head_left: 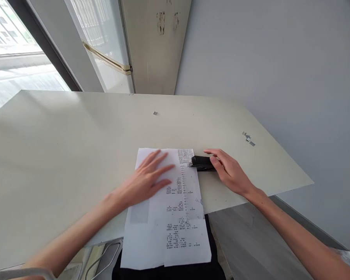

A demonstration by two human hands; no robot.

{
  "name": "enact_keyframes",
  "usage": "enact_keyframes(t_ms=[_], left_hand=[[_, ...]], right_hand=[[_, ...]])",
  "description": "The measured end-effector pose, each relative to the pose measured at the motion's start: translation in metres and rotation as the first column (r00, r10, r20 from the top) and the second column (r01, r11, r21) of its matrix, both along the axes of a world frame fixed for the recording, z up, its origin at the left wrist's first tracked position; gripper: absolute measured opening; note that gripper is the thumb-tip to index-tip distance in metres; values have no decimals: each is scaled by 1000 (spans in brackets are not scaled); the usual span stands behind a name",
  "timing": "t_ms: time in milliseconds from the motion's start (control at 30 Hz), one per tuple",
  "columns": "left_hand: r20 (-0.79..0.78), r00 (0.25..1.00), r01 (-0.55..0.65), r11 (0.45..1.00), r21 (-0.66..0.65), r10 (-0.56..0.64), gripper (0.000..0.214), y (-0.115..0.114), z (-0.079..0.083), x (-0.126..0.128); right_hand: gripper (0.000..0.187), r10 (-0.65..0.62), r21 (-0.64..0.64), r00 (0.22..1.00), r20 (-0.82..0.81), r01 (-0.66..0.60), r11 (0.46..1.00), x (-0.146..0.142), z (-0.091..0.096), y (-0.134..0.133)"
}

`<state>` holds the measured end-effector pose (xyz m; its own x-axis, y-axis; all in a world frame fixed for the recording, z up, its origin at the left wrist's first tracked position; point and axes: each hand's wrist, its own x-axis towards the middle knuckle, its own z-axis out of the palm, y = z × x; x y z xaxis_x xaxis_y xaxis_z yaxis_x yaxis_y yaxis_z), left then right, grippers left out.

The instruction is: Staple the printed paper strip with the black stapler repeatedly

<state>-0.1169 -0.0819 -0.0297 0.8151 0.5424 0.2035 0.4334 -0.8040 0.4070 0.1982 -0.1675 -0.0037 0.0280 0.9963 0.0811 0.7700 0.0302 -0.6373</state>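
A printed paper sheet (175, 210) lies on the cream table (61, 155) and hangs over its near edge. My left hand (147, 177) rests flat on the sheet's upper left part with fingers spread. A black stapler (201, 162) sits at the sheet's top right corner, its mouth over the paper edge. My right hand (229, 169) lies on top of the stapler's rear, fingers curved over it.
Loose staples (248, 138) lie scattered at the table's right side, and a single one (155, 113) sits farther back. A fridge (128, 46) stands behind the table, a window at left. The table's right edge drops to grey floor.
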Motion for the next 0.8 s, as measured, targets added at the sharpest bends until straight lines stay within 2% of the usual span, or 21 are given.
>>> enact_keyframes(t_ms=[133,233,367,600,800], left_hand=[[-22,972,-235,972,-4,235,57,22,1,-34],[-25,942,-336,942,-27,335,60,28,0,-41],[-52,927,-375,926,-40,372,61,26,1,-35],[-57,906,-421,907,-25,420,62,24,6,-29],[-46,882,-470,881,-55,468,60,25,10,-26]], right_hand=[[43,-39,21,993,-115,41,999,16,-19,-15],[42,-91,40,972,-217,102,994,21,-29,-19],[41,-118,44,957,-266,134,990,22,-33,-20],[39,-151,6,929,-339,162,987,23,-27,-22],[45,-63,25,967,-248,72,997,25,-27,-21]])
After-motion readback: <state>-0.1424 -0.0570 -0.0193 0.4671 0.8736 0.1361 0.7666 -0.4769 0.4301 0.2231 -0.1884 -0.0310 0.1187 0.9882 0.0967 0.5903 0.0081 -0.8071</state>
